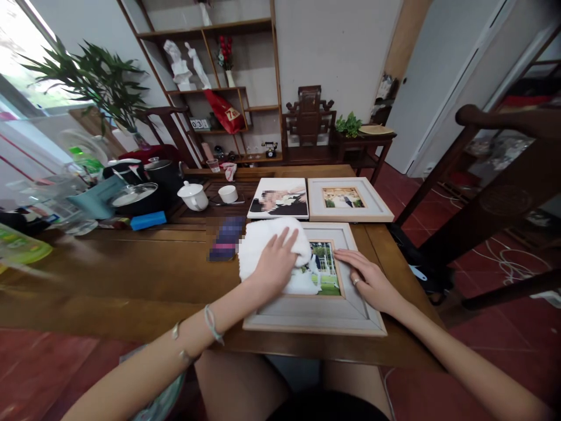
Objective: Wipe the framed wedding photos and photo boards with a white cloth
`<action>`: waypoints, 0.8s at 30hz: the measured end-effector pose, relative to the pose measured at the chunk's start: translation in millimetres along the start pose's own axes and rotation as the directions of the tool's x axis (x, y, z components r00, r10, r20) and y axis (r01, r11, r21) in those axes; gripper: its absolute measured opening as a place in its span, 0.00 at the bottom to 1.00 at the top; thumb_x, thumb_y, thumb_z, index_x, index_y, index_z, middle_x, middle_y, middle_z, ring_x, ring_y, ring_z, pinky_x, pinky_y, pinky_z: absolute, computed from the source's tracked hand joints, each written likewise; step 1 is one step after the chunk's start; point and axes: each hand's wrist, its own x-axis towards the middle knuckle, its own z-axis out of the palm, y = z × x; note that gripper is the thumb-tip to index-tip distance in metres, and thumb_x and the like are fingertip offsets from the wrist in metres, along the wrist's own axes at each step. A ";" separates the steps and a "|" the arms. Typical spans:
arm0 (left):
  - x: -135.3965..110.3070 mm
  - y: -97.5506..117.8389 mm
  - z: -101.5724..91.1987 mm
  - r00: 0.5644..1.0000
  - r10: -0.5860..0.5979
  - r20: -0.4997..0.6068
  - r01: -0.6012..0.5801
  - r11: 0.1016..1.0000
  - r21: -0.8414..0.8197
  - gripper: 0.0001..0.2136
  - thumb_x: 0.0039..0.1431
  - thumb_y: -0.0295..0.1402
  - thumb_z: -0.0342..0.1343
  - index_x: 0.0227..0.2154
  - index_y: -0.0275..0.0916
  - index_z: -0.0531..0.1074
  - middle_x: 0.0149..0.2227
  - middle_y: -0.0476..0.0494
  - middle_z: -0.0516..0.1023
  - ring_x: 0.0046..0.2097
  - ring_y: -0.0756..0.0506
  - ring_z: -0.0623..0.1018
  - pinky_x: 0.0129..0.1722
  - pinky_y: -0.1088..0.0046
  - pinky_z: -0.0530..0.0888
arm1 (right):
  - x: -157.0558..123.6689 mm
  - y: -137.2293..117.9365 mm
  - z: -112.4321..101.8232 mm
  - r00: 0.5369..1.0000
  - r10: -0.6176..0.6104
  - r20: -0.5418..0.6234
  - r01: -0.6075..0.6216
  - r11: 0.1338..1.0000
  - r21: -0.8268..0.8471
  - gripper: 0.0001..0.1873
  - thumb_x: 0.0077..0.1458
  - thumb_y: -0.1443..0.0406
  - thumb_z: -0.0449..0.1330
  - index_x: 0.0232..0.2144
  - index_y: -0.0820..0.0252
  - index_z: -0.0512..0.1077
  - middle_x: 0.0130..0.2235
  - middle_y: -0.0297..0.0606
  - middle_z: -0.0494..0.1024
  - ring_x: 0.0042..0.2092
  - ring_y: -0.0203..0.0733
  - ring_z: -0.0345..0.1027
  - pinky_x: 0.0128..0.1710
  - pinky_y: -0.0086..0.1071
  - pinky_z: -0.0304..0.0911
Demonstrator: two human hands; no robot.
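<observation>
A large grey picture frame (342, 313) with a garden photo lies flat at the near edge of the wooden table (131, 275). My left hand (274, 266) rests flat, fingers spread, on a white cloth (258, 240) that covers the frame's left part. My right hand (370, 280) lies flat on the frame's right border, fingers stretched out, a ring on one finger. It holds nothing.
Behind lie an unframed photo print (279, 199) and a smaller framed photo (348, 200). A white teapot (193, 196), a cup (228, 193), pots (135, 199) and a blue box (148, 220) stand at the left. A dark wooden chair (504, 193) is at the right, shelves behind.
</observation>
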 end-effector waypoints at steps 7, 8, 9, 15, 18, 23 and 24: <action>27.5 0.7 15.9 0.996 0.068 -0.054 -0.062 0.992 0.108 0.14 0.55 0.24 0.52 0.41 0.35 0.78 0.65 0.35 0.56 0.63 0.29 0.59 0.57 0.53 0.62 | -0.5 -0.6 0.4 1.000 0.010 -0.006 -0.010 1.000 0.005 0.34 0.47 0.79 0.47 0.55 0.53 0.67 0.56 0.40 0.71 0.60 0.46 0.61 0.61 0.54 0.55; 24.7 6.3 14.6 0.996 0.083 -0.019 -0.081 0.993 0.089 0.13 0.54 0.25 0.53 0.41 0.35 0.78 0.64 0.34 0.57 0.62 0.29 0.60 0.56 0.53 0.63 | -0.4 -1.1 0.4 1.000 0.012 -0.009 -0.012 1.000 0.008 0.34 0.46 0.79 0.47 0.55 0.53 0.67 0.56 0.40 0.71 0.60 0.46 0.61 0.61 0.54 0.55; 19.6 13.1 11.9 0.995 0.103 0.011 -0.103 0.993 0.058 0.13 0.54 0.26 0.53 0.41 0.35 0.78 0.64 0.33 0.57 0.62 0.29 0.62 0.56 0.54 0.64 | -0.3 -1.8 0.4 1.000 0.016 -0.009 -0.016 1.000 0.009 0.34 0.47 0.78 0.47 0.55 0.53 0.67 0.56 0.40 0.71 0.60 0.47 0.61 0.61 0.54 0.55; -44.8 71.0 -22.4 0.943 0.329 0.045 -0.321 0.938 -0.131 0.14 0.57 0.34 0.51 0.41 0.34 0.77 0.61 0.29 0.62 0.57 0.30 0.68 0.47 0.58 0.70 | -0.4 -4.5 -0.1 0.999 0.052 -0.002 -0.052 0.999 0.000 0.33 0.49 0.77 0.48 0.55 0.51 0.67 0.57 0.39 0.70 0.60 0.48 0.61 0.60 0.56 0.55; -67.8 91.3 -32.2 0.932 0.362 0.020 -0.358 0.927 -0.109 0.16 0.58 0.36 0.52 0.44 0.34 0.76 0.60 0.26 0.63 0.55 0.30 0.70 0.44 0.58 0.71 | -0.7 -4.6 -0.6 0.998 0.055 0.003 -0.055 0.998 0.000 0.33 0.49 0.78 0.48 0.55 0.49 0.66 0.57 0.38 0.70 0.60 0.48 0.61 0.60 0.56 0.55; -48.9 84.9 -16.6 0.969 0.247 0.012 -0.246 0.968 -0.054 0.14 0.60 0.32 0.50 0.44 0.35 0.75 0.62 0.28 0.61 0.57 0.30 0.68 0.42 0.61 0.72 | -0.1 -4.6 -0.8 0.999 0.047 0.004 -0.047 0.999 -0.001 0.32 0.49 0.78 0.48 0.55 0.52 0.67 0.57 0.40 0.70 0.60 0.47 0.61 0.60 0.55 0.55; -39.2 79.0 -10.6 0.979 0.203 0.013 -0.203 0.979 -0.028 0.13 0.60 0.31 0.50 0.44 0.34 0.76 0.62 0.28 0.59 0.59 0.29 0.67 0.44 0.59 0.72 | 0.2 -4.5 -0.6 0.999 0.040 0.001 -0.040 0.999 0.000 0.32 0.49 0.78 0.48 0.54 0.53 0.67 0.56 0.40 0.70 0.60 0.47 0.61 0.60 0.55 0.55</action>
